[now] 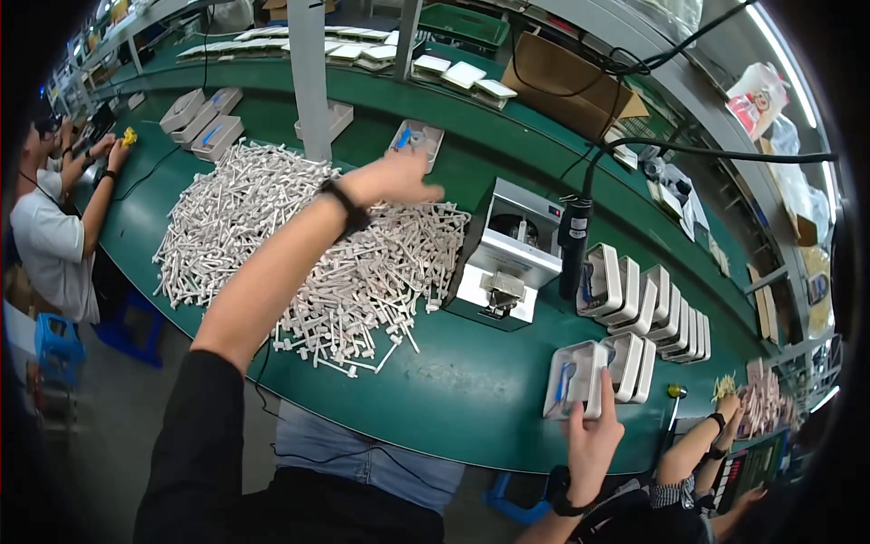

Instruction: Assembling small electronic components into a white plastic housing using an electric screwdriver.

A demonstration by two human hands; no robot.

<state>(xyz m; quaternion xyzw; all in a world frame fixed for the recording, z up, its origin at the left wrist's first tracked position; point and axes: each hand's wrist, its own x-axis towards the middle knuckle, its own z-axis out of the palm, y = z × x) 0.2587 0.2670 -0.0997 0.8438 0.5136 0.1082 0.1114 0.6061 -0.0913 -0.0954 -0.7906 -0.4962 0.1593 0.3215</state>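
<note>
My left hand (399,179) reaches past a big heap of small white plastic stick-like parts (308,245). Its fingertips meet the near edge of a small pale tray (433,148) holding a blue item and clear round pieces. The thumb points right, but the other fingers are partly hidden, so their grip is unclear. At the right, my right hand (594,449) has its thumb at the near side and forefinger along the right side of a white plastic tray (550,396). A blue-handled item (565,381) lies in that tray.
A small metal bench machine (517,245) stands between the heap and a black cylindrical tool (574,240) on a cable. Rows of white trays (634,295) stand at the right. Co-workers sit left (59,227) and right (689,453). A metal post (310,82) rises behind the heap.
</note>
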